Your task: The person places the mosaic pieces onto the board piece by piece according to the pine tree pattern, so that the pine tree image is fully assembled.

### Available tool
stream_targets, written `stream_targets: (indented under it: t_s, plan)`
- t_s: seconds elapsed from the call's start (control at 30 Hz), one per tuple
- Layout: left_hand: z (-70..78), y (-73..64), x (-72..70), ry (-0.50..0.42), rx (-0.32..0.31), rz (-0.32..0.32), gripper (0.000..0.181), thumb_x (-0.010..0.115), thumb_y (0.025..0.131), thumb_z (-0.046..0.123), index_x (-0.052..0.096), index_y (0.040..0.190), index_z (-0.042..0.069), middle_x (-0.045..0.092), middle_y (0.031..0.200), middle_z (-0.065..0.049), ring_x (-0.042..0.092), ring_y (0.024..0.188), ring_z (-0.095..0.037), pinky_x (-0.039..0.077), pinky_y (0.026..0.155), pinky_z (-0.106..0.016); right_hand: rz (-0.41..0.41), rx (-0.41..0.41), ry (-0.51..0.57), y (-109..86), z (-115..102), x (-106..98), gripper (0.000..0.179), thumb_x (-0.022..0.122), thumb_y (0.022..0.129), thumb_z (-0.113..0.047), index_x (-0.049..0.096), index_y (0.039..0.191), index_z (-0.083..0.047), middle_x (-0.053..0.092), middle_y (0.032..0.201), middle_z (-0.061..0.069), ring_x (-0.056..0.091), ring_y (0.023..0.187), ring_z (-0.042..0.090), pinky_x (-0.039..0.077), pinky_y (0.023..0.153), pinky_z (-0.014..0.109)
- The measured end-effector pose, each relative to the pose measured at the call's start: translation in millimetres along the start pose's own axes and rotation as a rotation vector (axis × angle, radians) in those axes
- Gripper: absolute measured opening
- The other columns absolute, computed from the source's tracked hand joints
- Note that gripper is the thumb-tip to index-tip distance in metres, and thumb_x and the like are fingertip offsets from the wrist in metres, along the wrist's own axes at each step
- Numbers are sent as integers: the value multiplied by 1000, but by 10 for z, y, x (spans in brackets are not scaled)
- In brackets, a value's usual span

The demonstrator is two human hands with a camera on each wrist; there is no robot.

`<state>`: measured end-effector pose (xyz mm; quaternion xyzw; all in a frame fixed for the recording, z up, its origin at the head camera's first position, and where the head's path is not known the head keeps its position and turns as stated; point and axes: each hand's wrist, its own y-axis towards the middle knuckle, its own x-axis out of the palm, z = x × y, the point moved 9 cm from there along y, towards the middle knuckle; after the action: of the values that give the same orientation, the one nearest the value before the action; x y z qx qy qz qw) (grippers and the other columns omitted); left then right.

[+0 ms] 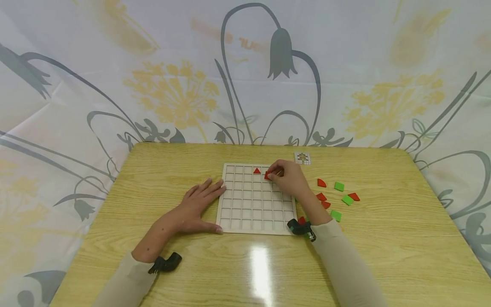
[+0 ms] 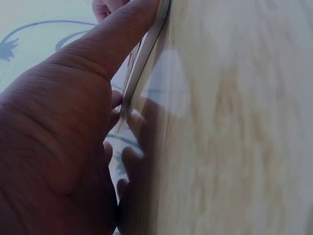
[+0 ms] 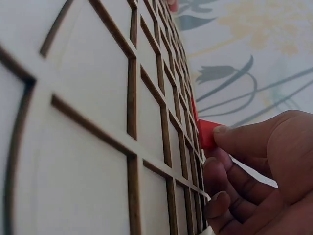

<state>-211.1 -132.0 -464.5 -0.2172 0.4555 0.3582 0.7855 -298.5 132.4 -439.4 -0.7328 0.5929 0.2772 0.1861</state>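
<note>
A pale grid board (image 1: pixel 221 213) with square cells lies on the table. My right hand (image 1: pixel 288 175) is over its far right part and pinches a red tile (image 3: pixel 207 133) between thumb and fingers, at the grid's surface. In the head view the fingers partly cover that red tile (image 1: pixel 267 175); whether it sits fully in a cell I cannot tell. Just left of it a red triangle tile (image 1: pixel 257 171) lies in a far-row cell. My left hand (image 1: pixel 195 208) lies spread at the board's left edge, fingertips and thumb touching it.
Right of the board lie loose tiles, among them a red quarter-round tile (image 1: pixel 321 183), a green square tile (image 1: pixel 339 186) and another green tile (image 1: pixel 336 215). Some are partly behind my right forearm. A small printed pattern card (image 1: pixel 302 158) lies beyond the board, before a flowered curtain (image 1: pixel 184 94).
</note>
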Motion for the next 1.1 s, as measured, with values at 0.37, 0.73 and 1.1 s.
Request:
stream_targets:
  t_s: [0.37, 0.73, 1.1]
  plan:
    - [77, 30, 18, -51, 46, -12, 119, 86, 82, 61, 23, 171, 11, 16, 178, -3, 12, 164, -30, 13, 129, -59, -8, 6, -50, 16, 47, 90, 7, 72, 101, -11, 76, 105, -7, 73, 96, 8, 67, 86, 23, 55, 78, 40]
    - [63, 33, 38, -78, 30, -25, 120, 86, 82, 61, 21, 171, 13, 16, 178, -1, 20, 162, -33, 21, 127, -61, -31, -29, -86, 9, -18, 95, 8, 71, 100, -7, 79, 101, -6, 72, 102, 11, 65, 86, 26, 55, 78, 43]
    - [58, 37, 47, -76, 44, -14, 120, 87, 82, 60, 23, 171, 12, 17, 178, -2, 21, 162, -32, 22, 126, -61, -22, -25, -92, 2, -15, 103, 6, 74, 98, -8, 78, 101, -4, 71, 96, 10, 63, 85, 25, 55, 79, 41]
